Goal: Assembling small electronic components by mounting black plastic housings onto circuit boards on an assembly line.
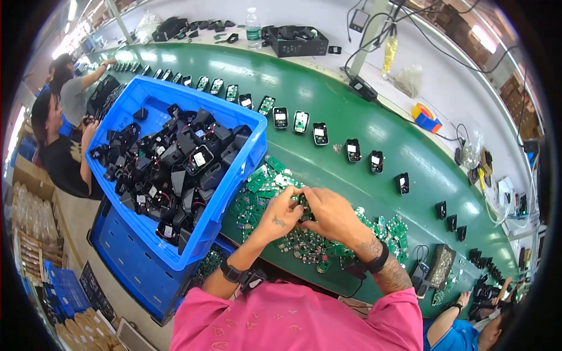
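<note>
Both hands over the pile of small green circuit boards point(263, 187) on the green conveyor belt point(351, 117). My left hand point(281, 213) is curled, fingertips pinched on one board at the pile's middle; my right hand point(331, 213) closes in on the same piece — can't tell what else it grips, fingers hide it. Best to hold by the edges, w/ light pressure, and keep my elbow off the blue bin point(234, 187) of black housings point(170, 164) — it overhangs just beside my left.
</note>
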The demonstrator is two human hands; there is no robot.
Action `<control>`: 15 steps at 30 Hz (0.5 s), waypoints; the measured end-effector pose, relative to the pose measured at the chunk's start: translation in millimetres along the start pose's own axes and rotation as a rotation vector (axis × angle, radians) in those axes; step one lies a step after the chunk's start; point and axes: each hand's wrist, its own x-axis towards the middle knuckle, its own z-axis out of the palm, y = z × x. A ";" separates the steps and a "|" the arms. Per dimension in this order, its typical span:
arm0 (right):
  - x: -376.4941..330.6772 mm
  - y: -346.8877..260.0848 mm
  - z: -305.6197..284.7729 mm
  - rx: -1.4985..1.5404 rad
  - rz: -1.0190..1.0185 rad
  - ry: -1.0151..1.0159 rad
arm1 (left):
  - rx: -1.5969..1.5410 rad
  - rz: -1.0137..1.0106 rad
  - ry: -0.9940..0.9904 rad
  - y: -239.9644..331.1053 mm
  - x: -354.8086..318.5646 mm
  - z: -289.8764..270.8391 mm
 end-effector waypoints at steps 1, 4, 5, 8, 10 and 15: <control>4.0 5.9 1.4 0.042 -0.010 -0.034 | -0.008 -0.010 0.008 0.2 3.2 -4.0; 8.8 10.9 -10.0 0.276 -0.014 0.049 | -0.567 -0.321 -0.085 9.9 6.5 -24.3; 9.4 9.1 -13.8 0.366 0.044 0.014 | -0.648 -0.395 -0.070 20.9 5.2 -26.1; 9.9 2.8 -14.7 0.660 0.253 0.022 | -0.749 -0.473 -0.089 23.0 8.6 -30.8; 12.6 3.2 -11.2 0.668 0.315 0.020 | -0.932 -0.545 -0.168 19.6 11.0 -29.9; 15.0 -0.5 -11.5 0.672 0.441 0.027 | -1.015 -0.679 -0.289 9.1 15.4 -30.3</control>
